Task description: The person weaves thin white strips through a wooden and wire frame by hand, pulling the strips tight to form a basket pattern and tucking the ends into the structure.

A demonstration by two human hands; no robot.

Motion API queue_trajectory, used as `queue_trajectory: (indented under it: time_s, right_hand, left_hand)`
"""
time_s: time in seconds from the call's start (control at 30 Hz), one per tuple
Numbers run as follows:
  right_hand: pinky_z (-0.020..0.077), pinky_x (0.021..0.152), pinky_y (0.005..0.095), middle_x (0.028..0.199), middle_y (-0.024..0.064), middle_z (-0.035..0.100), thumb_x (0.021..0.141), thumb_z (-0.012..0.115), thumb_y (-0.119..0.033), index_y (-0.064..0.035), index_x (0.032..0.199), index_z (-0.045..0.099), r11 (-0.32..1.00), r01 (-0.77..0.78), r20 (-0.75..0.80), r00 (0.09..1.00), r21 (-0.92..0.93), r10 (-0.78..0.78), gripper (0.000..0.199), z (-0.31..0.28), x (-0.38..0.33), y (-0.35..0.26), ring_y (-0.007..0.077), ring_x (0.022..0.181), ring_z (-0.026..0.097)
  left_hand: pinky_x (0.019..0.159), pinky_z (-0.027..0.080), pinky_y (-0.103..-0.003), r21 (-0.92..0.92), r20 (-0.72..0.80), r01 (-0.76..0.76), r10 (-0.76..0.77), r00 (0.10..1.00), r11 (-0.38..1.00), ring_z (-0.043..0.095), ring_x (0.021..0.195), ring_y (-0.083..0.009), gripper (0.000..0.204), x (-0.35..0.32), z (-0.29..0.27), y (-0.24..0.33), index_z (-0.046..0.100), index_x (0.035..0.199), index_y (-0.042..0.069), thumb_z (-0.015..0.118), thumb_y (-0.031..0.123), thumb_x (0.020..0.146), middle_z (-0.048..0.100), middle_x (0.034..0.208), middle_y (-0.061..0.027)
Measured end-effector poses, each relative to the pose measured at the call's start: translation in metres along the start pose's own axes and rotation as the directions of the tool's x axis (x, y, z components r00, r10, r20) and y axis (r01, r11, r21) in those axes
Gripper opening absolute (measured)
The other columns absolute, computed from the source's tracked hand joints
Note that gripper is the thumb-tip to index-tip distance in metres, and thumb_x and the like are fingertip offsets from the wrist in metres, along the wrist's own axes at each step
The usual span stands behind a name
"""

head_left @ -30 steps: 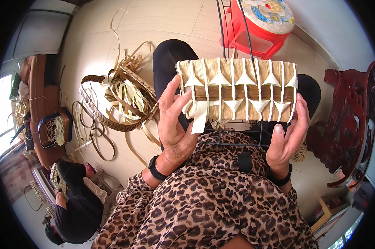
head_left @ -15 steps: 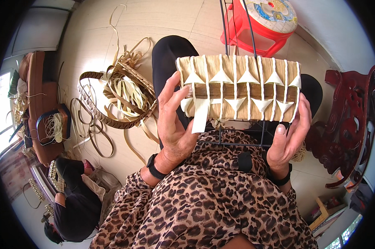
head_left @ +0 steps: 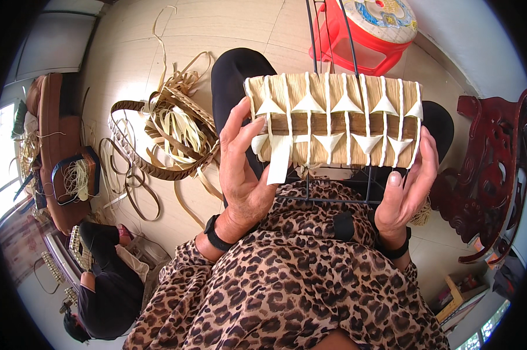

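Note:
Between my hands, above my lap, is a straw-coloured woven panel [head_left: 310, 153] on a black wire frame [head_left: 339, 200]. Twisted white strands cross it, with folded pale triangles in two rows and a brown band along the middle. My left hand [head_left: 243, 169] grips its left end, fingers on the edge and top. A flat white strip [head_left: 280, 162] hangs loose beside the left thumb. At the panel's other end, my right hand [head_left: 409, 186] holds the edge, its thumb bent in front below the corner. The panel's underside is hidden.
A coil of brown braid and pale strips [head_left: 176, 134] lies on the floor at left. Ahead stands a red plastic stool [head_left: 362, 49]. Dark carved wooden furniture [head_left: 485, 169] is at right. Another person [head_left: 109, 291] sits at lower left, near a brown bench [head_left: 56, 157].
The panel and both hands have shifted very slightly left and up. My grip on both ends looks the same.

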State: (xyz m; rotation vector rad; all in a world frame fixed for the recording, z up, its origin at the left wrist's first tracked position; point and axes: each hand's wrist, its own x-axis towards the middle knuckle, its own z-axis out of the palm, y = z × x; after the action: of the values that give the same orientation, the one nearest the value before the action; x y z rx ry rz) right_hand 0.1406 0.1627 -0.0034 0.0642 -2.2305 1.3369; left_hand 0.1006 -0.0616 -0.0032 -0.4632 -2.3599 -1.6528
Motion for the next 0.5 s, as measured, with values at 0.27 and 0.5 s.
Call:
queue_trajectory:
  time_s: [0.27,0.5]
  right_hand:
    - [0.0302,0.104,0.0426,0.133,0.0235,0.034,0.088,0.048,-0.018,0.0080,0.130,0.032,1.000,0.001,0.009,1.000,0.009,-0.001,0.051,0.0014,0.0009,0.0011,0.0320,0.123,0.038]
    - [0.0295,0.105,0.0426,0.133,0.0234,0.034,0.089,0.048,-0.018,0.0077,0.130,0.032,1.000,0.001,0.000,1.000,-0.025,-0.001,0.051,-0.0042,0.0055,-0.0032,0.0315,0.123,0.038]
  left_hand:
    - [0.108,0.027,-0.042,-0.029,-0.008,0.011,-0.011,1.000,1.000,0.033,0.131,-0.0313,0.043,0.0012,0.0009,0.0037,0.052,0.121,0.000,0.064,0.004,0.080,0.034,0.139,-0.0219]
    - [0.107,0.027,-0.042,-0.035,0.011,-0.004,0.004,1.000,0.999,0.033,0.131,-0.0310,0.043,0.0073,0.0021,0.0071,0.052,0.121,0.000,0.065,0.008,0.080,0.035,0.139,-0.0220]
